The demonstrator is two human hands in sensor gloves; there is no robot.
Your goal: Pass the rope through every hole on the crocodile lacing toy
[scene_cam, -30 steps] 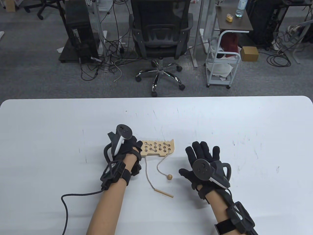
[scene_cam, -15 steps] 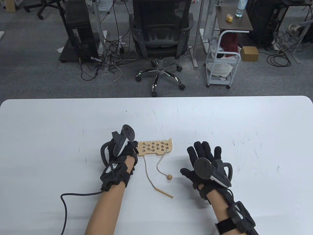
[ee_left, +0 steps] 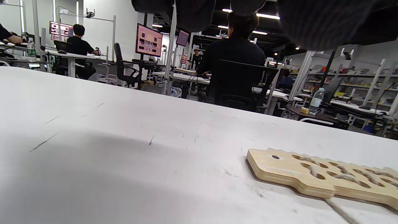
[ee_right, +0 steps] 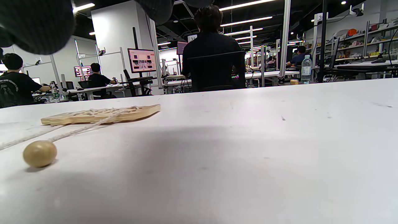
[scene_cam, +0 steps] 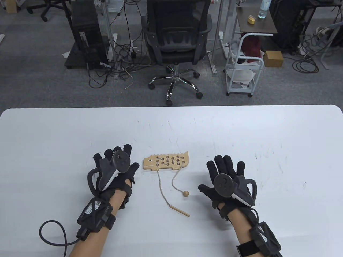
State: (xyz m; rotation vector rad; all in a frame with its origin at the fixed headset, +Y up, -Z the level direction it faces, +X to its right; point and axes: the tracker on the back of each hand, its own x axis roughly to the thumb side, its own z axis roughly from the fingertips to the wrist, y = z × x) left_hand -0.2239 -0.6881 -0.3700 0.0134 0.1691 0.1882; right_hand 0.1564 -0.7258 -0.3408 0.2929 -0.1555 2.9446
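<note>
Lying free: crocodile toy (scene_cam: 166, 163) | left hand (scene_cam: 114, 171) withdrawn, grip open | right hand (scene_cam: 227, 179) flat, empty

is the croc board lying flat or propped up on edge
Flat. The crocodile board lies face up on the table, laced rope trailing off it; both wrist views show its underside resting on the surface.

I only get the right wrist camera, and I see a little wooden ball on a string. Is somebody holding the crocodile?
Observer: No. The crocodile toy lies flat on the table, with the left hand apart from it.
Operator: Where does the other string end go?
Observer: It ends in a wooden stick, lying nearer the person than the ball.
Operator: Is my hand grabbing anything?
Observer: No, the right hand is spread flat and holds nothing.
</note>
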